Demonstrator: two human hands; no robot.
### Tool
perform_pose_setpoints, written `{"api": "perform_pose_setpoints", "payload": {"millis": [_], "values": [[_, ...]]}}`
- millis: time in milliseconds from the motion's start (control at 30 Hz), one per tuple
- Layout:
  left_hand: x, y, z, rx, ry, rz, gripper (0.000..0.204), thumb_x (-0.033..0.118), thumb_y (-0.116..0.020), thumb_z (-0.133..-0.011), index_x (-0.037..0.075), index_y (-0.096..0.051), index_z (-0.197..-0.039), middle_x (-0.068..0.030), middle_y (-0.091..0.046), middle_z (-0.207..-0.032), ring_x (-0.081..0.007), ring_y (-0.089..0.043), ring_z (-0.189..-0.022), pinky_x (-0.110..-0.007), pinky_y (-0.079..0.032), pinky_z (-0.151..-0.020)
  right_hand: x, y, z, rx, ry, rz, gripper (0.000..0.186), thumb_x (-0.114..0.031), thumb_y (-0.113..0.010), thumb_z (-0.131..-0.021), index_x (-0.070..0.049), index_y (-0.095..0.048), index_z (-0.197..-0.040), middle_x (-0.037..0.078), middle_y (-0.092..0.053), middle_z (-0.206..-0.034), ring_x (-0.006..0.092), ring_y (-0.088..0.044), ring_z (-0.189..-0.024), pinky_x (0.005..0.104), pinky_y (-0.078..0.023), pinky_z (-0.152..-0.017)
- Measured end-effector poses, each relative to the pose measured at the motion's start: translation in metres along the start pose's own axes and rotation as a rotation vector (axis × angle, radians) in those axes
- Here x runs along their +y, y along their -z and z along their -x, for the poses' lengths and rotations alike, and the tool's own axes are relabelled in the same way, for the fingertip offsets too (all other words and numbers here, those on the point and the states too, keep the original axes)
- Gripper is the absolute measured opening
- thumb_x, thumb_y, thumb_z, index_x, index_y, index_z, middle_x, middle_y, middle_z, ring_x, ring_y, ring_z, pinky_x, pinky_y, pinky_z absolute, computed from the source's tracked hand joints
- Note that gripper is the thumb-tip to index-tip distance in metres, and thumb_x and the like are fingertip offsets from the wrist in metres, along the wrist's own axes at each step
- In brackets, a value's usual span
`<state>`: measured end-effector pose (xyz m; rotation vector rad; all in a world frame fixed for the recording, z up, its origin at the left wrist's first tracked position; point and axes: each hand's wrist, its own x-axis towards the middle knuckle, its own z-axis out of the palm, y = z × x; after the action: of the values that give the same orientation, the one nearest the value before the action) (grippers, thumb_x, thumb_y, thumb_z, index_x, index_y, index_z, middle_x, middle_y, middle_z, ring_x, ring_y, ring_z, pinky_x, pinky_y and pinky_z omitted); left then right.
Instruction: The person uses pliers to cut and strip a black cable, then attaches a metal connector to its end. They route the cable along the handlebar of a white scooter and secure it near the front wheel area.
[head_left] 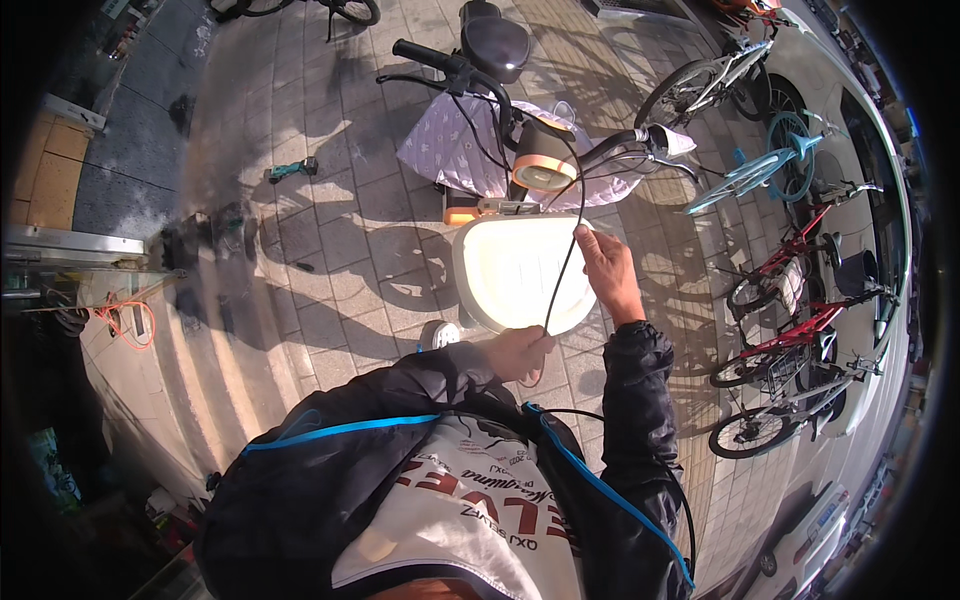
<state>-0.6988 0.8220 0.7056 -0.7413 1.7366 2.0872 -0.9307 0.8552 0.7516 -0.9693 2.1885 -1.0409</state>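
The right hand (607, 265) is pinching the cable (562, 281) at the white panel's (515, 265) edge, while the left hand (520, 354) is grasping it lower down, nearer the shirt (455, 510). The cable is running up past the headlight (545, 173); the hands are standing apart, probably for controlling the span between them.

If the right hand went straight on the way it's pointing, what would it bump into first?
Probably the orange-ringed headlight, up and to the left of the right hand, though depth is unclear here.
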Motion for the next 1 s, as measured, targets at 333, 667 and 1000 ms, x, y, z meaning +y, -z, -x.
{"api": "perform_pose_setpoints", "payload": {"millis": [333, 667, 1000], "values": [[0.021, 0.209, 0.050, 0.770, -0.466, -1.103, 0.015, 0.021, -0.063, -0.103, 0.009, -0.065, -0.112, -0.0146, -0.069, -0.102, -0.0435, -0.069, -0.084, -0.052, -0.057, -0.068, 0.037, -0.032, 0.048, -0.162, -0.360, -0.170, 0.050, -0.038, -0.064, -0.103, 0.009, -0.073, -0.118, 0.006, -0.069, -0.080, 0.0120, -0.064, -0.066, 0.0294, -0.054, -0.059], [0.091, 0.190, -0.007, 1.183, -0.710, -0.823, 0.024, 0.021, -0.057, -0.110, 0.000, -0.065, -0.117, -0.0152, -0.073, -0.100, -0.0274, -0.076, -0.090, -0.036, -0.059, -0.073, 0.053, -0.025, -0.059, -0.065, -0.083, -0.447, 0.044, -0.019, -0.061, -0.103, -0.003, -0.058, -0.144, 0.001, -0.058, -0.080, 0.0094, -0.057, -0.066, 0.0284, -0.051, -0.059], [0.181, 0.096, -0.116, 0.853, -0.516, -0.839, 0.021, 0.026, -0.059, -0.105, 0.005, -0.063, -0.106, -0.0216, -0.069, -0.091, -0.0455, -0.067, -0.087, -0.051, -0.053, -0.074, 0.084, -0.008, -0.131, -0.479, 0.063, -1.023, 0.011, -0.006, -0.060, -0.103, -0.006, -0.071, -0.108, -0.003, -0.068, -0.096, 0.0078, -0.057, -0.086, 0.0261, -0.048, -0.079]]}}
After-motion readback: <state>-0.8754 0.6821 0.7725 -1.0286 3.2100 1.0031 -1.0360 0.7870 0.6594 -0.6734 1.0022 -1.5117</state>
